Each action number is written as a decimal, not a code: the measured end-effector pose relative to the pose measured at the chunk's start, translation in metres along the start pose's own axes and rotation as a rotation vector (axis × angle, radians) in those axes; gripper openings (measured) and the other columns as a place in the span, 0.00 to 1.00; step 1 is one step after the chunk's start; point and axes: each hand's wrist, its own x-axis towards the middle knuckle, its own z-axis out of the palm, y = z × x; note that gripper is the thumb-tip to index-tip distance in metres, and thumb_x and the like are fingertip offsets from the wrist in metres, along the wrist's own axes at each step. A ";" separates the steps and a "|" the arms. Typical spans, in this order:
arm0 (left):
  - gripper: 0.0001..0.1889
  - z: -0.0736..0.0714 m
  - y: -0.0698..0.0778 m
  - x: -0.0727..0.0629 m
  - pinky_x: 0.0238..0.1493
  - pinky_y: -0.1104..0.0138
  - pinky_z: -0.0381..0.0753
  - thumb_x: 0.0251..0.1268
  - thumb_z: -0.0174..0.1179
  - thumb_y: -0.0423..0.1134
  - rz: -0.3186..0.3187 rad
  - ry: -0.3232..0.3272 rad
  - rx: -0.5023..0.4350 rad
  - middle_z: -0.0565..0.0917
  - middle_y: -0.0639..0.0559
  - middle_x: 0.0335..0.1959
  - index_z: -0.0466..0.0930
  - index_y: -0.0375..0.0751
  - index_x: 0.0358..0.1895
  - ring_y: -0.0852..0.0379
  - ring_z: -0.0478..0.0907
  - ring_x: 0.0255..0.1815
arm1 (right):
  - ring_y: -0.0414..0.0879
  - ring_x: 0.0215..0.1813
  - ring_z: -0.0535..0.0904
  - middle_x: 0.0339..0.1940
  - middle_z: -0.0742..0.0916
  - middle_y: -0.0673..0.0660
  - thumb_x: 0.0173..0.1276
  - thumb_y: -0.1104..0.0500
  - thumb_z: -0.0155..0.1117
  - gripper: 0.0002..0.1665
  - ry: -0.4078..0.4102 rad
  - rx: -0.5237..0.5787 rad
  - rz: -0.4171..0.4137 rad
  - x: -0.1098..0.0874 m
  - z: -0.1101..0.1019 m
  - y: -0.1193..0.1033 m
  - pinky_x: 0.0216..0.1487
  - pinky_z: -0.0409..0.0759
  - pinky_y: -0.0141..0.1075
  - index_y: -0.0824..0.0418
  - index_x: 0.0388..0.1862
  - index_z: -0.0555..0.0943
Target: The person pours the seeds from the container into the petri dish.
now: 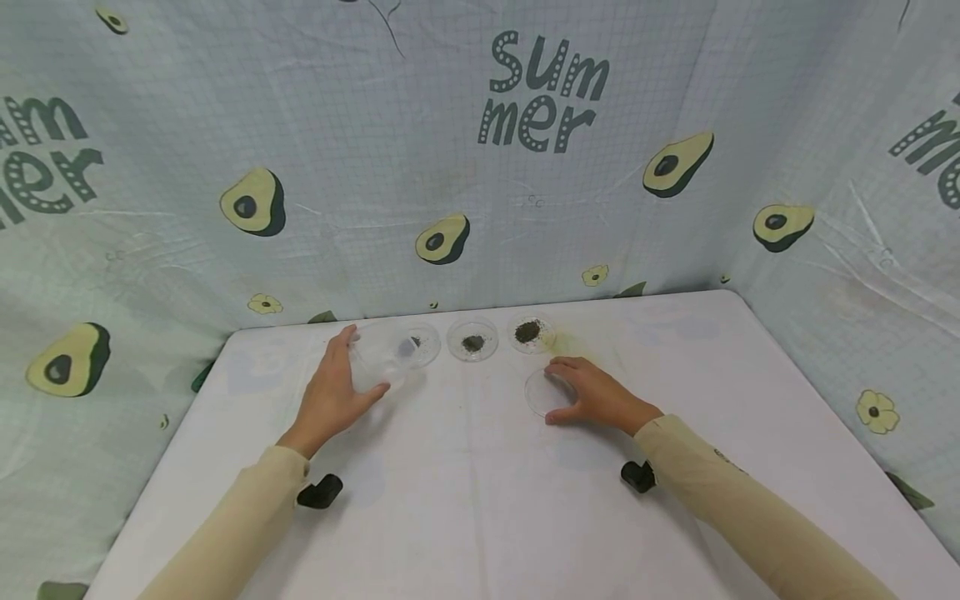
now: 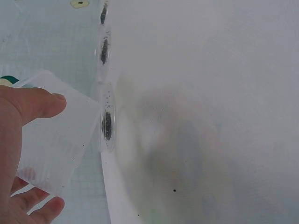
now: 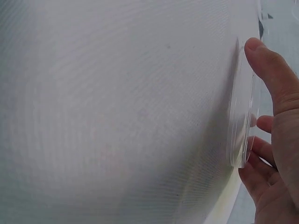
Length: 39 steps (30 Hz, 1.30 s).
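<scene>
In the head view my left hand (image 1: 330, 398) grips a see-through, tapering plastic piece (image 2: 58, 135), cup-like in outline, between thumb and fingers. It is tilted above the table, partly in front of the leftmost petri dish (image 1: 427, 346), which holds dark crumbs. My right hand (image 1: 596, 397) holds a clear petri dish (image 1: 537, 395) by its rim, thumb on one side and fingers on the other. In the right wrist view its stacked edges (image 3: 237, 126) show; whether it touches the cloth I cannot tell. Nothing is visible inside it.
A middle petri dish (image 1: 472, 342) and a right-hand one (image 1: 528, 332), both with dark crumbly matter, stand along the back of the white table (image 1: 442, 500). A yellowish stain (image 1: 564, 342) marks the cloth beside them. Behind hangs an avocado-print curtain (image 1: 360, 167).
</scene>
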 end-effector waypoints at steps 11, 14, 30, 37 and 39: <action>0.54 -0.005 -0.009 -0.007 0.61 0.41 0.70 0.53 0.71 0.45 -0.007 0.026 -0.004 0.62 0.33 0.68 0.42 0.36 0.76 0.35 0.66 0.66 | 0.60 0.71 0.67 0.69 0.73 0.64 0.51 0.42 0.76 0.46 0.012 -0.018 -0.008 0.005 -0.001 -0.003 0.70 0.67 0.53 0.62 0.65 0.73; 0.54 -0.005 -0.012 -0.009 0.61 0.41 0.70 0.53 0.71 0.45 -0.019 0.026 -0.007 0.62 0.33 0.68 0.41 0.37 0.76 0.35 0.66 0.66 | 0.60 0.71 0.67 0.69 0.73 0.65 0.51 0.42 0.76 0.47 0.015 -0.020 -0.009 0.006 -0.001 -0.003 0.70 0.67 0.53 0.63 0.65 0.73; 0.52 -0.003 -0.026 -0.013 0.59 0.41 0.70 0.55 0.70 0.45 -0.057 0.030 -0.036 0.61 0.33 0.67 0.43 0.38 0.76 0.35 0.67 0.64 | 0.62 0.72 0.66 0.70 0.72 0.66 0.53 0.41 0.75 0.48 0.019 -0.057 0.026 0.018 -0.005 -0.005 0.71 0.66 0.54 0.63 0.68 0.70; 0.52 -0.003 -0.031 -0.012 0.60 0.40 0.69 0.56 0.69 0.45 -0.085 0.023 -0.072 0.62 0.32 0.67 0.42 0.37 0.76 0.33 0.66 0.64 | 0.61 0.72 0.65 0.71 0.71 0.66 0.53 0.41 0.74 0.48 0.033 -0.067 0.024 0.023 -0.009 -0.006 0.71 0.65 0.54 0.62 0.68 0.70; 0.52 -0.003 -0.033 -0.012 0.60 0.40 0.69 0.56 0.69 0.46 -0.098 0.022 -0.078 0.62 0.32 0.68 0.42 0.37 0.76 0.34 0.67 0.64 | 0.61 0.72 0.65 0.71 0.71 0.65 0.54 0.41 0.74 0.48 0.037 -0.070 0.023 0.025 -0.010 -0.005 0.71 0.65 0.54 0.63 0.68 0.70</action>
